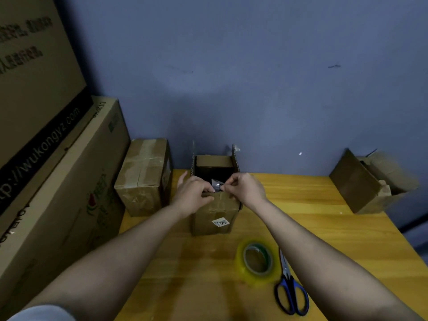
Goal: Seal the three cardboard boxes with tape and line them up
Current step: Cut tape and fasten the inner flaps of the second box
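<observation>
An open cardboard box with a white label stands in the middle of the wooden table, its side flaps upright. My left hand grips the box's near top edge. My right hand pinches a small shiny scrap, seemingly old tape, at that same edge. A taped-up box sits to the left of it. A third box lies open and tilted at the far right. A yellow-clear tape roll lies flat in front of the middle box, with blue-handled scissors beside it.
Large printed cartons are stacked along the left edge. A blue wall closes the back. The yellow wooden table ends at the right, past the tilted box.
</observation>
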A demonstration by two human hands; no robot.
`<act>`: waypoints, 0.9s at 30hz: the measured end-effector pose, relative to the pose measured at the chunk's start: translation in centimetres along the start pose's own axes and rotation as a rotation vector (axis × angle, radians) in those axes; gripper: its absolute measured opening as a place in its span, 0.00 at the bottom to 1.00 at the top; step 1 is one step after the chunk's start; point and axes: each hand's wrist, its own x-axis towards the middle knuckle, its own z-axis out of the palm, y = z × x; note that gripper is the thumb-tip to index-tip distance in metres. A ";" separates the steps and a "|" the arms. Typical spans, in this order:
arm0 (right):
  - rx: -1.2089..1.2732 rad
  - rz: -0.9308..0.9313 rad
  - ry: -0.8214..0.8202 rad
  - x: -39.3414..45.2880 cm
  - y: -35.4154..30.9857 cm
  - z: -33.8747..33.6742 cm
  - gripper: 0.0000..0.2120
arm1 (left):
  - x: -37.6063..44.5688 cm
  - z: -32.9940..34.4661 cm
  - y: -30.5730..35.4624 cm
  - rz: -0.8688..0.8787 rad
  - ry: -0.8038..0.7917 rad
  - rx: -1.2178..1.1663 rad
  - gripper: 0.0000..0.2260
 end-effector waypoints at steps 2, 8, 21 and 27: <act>-0.012 0.010 0.010 -0.1 -0.1 0.0 0.11 | -0.1 0.4 0.1 -0.004 0.039 0.023 0.07; -0.024 0.024 0.023 -0.3 -0.4 0.1 0.10 | -0.5 1.0 0.4 -0.047 0.121 -0.064 0.17; -0.013 0.096 0.087 -0.6 -0.8 0.2 0.18 | -0.7 1.5 0.0 0.079 0.156 0.087 0.12; -0.018 0.174 0.055 -0.3 -1.4 0.1 0.19 | -0.8 1.8 -0.2 0.065 0.151 0.074 0.12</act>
